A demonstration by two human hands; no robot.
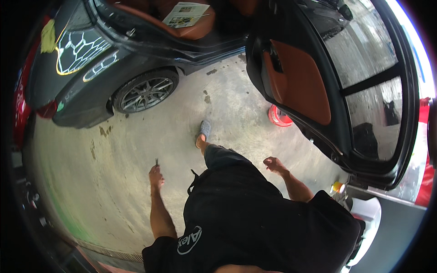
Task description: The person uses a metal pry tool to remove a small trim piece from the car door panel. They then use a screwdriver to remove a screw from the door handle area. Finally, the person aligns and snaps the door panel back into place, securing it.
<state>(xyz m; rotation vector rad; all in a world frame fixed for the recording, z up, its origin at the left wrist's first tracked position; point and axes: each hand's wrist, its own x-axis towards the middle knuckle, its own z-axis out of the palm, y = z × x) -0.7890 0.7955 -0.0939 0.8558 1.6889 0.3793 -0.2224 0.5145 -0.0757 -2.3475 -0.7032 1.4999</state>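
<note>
A grey car with its rear door swung wide stands ahead of me. Out to the left over the concrete floor hangs my left hand, closed around a small dark thin object that pokes up past the fingers; its kind is too small to tell. On the other side, below the door's tan panel, my right hand is held away from my body with its fingers curled in. Whether anything is inside them is hidden. Neither hand touches the car.
A printed sheet lies on the car's tan seat. A red bucket stands on the floor beside the door. At the right are a yellow can and a white curved object. A yellow-green cloth hangs at the far left.
</note>
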